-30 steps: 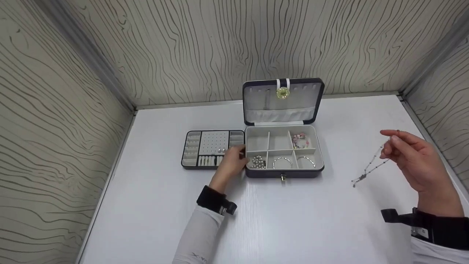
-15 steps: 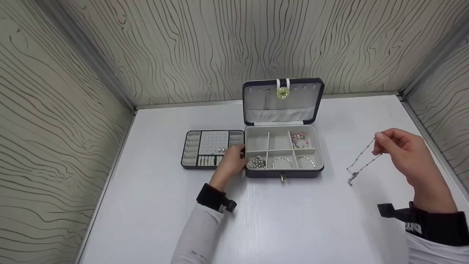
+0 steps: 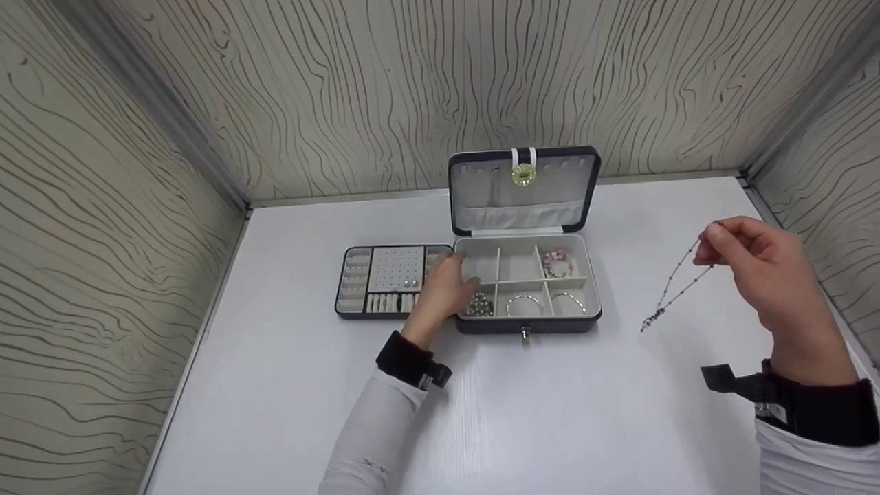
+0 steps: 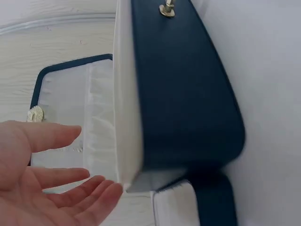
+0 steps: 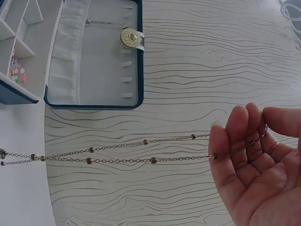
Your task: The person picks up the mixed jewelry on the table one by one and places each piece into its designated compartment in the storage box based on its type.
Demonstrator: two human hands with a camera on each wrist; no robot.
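Observation:
My right hand (image 3: 773, 282) holds a beaded chain necklace (image 3: 677, 278) pinched at its top, so that it hangs in a long loop above the table, right of the jewelry box (image 3: 526, 326). In the right wrist view the chain (image 5: 120, 146) runs over the curled fingers. With fingers spread, my left hand (image 3: 440, 292) hovers at the box's left side, partly over the tray beside it; the left wrist view has nothing in its grasp. The box's lid (image 3: 509, 189) stands raised, with a thin chain (image 3: 495, 185) hanging inside it.
A shallow jewelry tray (image 3: 397, 268) lies left of the box, holding pearl earrings (image 3: 410, 282). Box compartments contain a pink beaded bracelet (image 3: 557, 264), a pearl piece (image 3: 480, 304) and silver bangles (image 3: 524, 304). Patterned walls (image 3: 385, 96) enclose the white table (image 3: 275, 385) at back and sides.
My right hand has moved left and up with the necklace. My left hand has lifted off the box's left edge and its fingers have spread. The view has shifted slightly.

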